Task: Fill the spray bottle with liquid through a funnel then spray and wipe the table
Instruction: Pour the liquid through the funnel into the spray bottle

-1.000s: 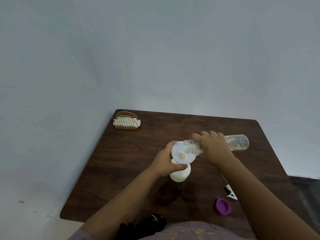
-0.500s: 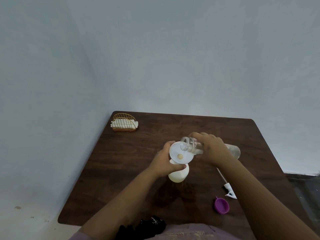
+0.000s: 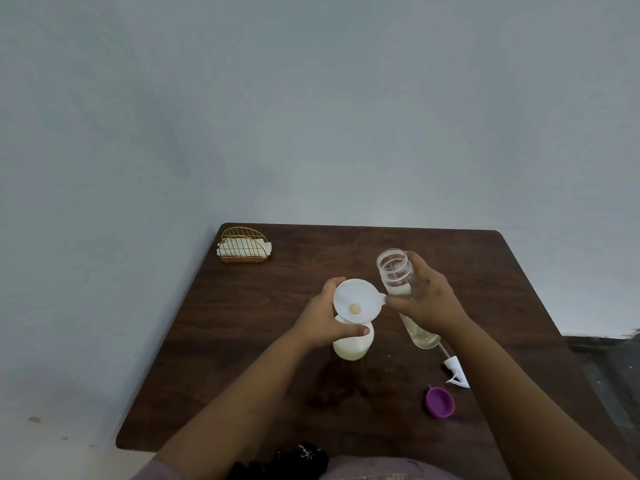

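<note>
A white funnel point(image 3: 356, 299) sits in the neck of the cream spray bottle point(image 3: 353, 346), which stands upright in the middle of the dark wooden table point(image 3: 242, 341). My left hand point(image 3: 327, 317) grips the bottle just under the funnel. My right hand point(image 3: 426, 299) holds a clear plastic bottle point(image 3: 396, 271) almost upright to the right of the funnel, mouth up, with some clear liquid in its lower part. The white spray head point(image 3: 456, 372) with its tube lies on the table at the right, partly behind my right forearm.
A purple cap point(image 3: 440, 402) lies near the spray head. A gold wire napkin holder point(image 3: 245, 245) with white napkins stands at the table's far left corner by the wall. A black object point(image 3: 298, 460) shows at the near edge.
My right hand has swung the clear bottle from lying tilted over the funnel to nearly upright beside it. My left hand has kept its hold on the spray bottle.
</note>
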The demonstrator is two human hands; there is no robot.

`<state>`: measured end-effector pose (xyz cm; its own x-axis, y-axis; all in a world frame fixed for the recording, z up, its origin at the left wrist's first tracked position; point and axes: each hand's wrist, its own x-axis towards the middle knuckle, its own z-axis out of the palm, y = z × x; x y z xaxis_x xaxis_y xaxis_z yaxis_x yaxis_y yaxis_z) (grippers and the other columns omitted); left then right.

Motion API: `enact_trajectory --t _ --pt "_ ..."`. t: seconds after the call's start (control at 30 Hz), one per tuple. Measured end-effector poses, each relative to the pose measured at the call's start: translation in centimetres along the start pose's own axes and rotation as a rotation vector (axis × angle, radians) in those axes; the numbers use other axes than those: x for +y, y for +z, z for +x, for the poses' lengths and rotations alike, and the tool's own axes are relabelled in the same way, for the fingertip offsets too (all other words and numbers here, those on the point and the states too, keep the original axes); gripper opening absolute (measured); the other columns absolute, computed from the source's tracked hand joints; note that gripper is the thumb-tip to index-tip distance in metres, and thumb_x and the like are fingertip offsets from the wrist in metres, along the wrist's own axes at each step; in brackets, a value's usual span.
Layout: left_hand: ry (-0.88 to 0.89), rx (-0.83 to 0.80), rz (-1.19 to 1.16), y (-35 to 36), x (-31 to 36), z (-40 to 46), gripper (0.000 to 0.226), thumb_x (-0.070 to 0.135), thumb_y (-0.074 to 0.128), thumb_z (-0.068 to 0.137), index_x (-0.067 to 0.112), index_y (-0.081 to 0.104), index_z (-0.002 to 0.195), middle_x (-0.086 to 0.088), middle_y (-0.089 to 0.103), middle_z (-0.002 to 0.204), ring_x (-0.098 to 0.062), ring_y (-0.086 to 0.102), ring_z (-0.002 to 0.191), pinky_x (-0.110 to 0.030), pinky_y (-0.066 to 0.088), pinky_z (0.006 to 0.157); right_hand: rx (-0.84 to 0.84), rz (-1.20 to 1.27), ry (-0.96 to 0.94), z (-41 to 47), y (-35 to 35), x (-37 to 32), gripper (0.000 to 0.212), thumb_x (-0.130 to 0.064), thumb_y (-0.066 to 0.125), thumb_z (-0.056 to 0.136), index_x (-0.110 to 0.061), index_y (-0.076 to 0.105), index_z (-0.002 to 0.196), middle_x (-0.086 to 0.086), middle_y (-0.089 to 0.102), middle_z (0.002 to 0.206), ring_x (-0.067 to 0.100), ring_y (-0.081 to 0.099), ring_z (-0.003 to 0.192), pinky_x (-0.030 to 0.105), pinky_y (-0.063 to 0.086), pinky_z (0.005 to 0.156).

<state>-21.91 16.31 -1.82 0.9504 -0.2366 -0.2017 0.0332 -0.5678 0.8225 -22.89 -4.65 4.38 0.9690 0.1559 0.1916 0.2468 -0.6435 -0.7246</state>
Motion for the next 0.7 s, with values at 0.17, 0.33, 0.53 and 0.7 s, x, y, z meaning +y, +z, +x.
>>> enact_trajectory --t 0.17,0.33,0.53,0.7 --pt "-0.010 -0.018 0.005 -0.1 0.4 -0.4 0.117 0.034 0.089 0.069 0.026 0.008 0.153 0.002 0.034 0.154 -0.022 0.035 0.140 -0.039 0.037 0.110 0.060 0.034 0.017 -1.0 0.2 0.2 0.065 -0.016 0.084 0.067 -0.020 0.048 0.120 -0.022 0.059 0.093 -0.007 0.059 0.081 -0.003 0.037 0.070" --pt "-0.022 -0.019 -0.004 -0.4 0.4 -0.7 0.124 0.031 0.090 0.068 0.025 0.000 0.154 0.000 0.036 0.154 -0.024 0.035 0.141 -0.038 0.034 0.111 0.120 0.008 0.090 -1.8 0.5 1.1 0.069 -0.017 0.082 0.069 -0.016 0.045 0.127 -0.010 0.061 0.102 0.006 0.058 0.086 0.004 0.036 0.071" --pt "-0.028 -0.043 -0.013 -1.1 -0.5 -1.1 0.125 0.036 0.091 0.065 0.029 0.003 0.154 -0.001 0.047 0.145 -0.020 0.051 0.129 -0.041 0.043 0.106 0.212 0.180 0.307 -2.6 0.4 2.0 0.075 -0.026 0.085 0.064 -0.022 0.042 0.125 -0.004 0.062 0.113 0.017 0.061 0.104 0.042 0.051 0.092" --pt "-0.012 -0.035 -0.018 -1.9 -2.0 -2.7 0.122 0.039 0.092 0.062 0.033 0.010 0.153 0.000 0.034 0.155 -0.017 0.045 0.133 -0.040 0.044 0.106 0.363 0.256 0.436 -4.4 1.2 0.6 0.073 -0.022 0.085 0.067 -0.017 0.042 0.126 -0.006 0.054 0.111 0.018 0.057 0.106 0.040 0.051 0.091"
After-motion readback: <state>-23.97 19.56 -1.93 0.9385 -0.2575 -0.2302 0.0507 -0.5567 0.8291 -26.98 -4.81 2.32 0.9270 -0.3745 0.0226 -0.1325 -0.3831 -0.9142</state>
